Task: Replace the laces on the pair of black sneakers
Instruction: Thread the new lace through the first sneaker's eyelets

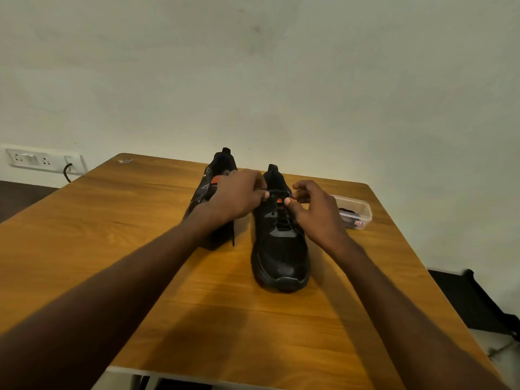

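Observation:
Two black sneakers stand on the wooden table (112, 235), toes toward me. The right sneaker (281, 257) is upright, with a black lace (282, 220) threaded through its eyelets. The left sneaker (209, 198) leans on its side behind my left forearm, a lace end hanging at its front. My left hand (239, 197) and my right hand (315, 209) sit at the top of the right sneaker's lacing, each pinching a part of the black lace between thumb and fingers.
A small clear plastic box (354, 211) with something dark inside stands at the table's right side, just beyond my right hand. A wall socket plate (42, 160) with a black cable is at the left. A dark object (478, 299) lies on the floor at right.

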The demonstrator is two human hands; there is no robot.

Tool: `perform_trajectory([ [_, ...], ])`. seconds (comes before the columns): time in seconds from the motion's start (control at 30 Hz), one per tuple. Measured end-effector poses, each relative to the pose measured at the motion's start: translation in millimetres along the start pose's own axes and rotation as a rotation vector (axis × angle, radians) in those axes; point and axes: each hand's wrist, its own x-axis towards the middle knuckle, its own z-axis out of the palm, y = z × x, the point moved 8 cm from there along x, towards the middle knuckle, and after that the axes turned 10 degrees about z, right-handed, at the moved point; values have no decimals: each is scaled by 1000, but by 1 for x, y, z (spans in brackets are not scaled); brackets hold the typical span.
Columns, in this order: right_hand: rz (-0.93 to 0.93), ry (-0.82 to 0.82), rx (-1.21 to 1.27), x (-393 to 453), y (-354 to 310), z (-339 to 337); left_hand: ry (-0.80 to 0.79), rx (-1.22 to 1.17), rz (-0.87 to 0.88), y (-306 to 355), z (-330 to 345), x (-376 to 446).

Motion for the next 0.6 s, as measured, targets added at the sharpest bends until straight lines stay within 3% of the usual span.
perform_trajectory([
  [0.17,121,56,110,10,17,4,96,-208,-26,-6,15,-8],
  [0.33,74,65,53,1,14,8,165,-203,-9,-2,22,-19],
  [0.6,162,88,93,-16,17,7,184,-211,3,12,24,-40],
])
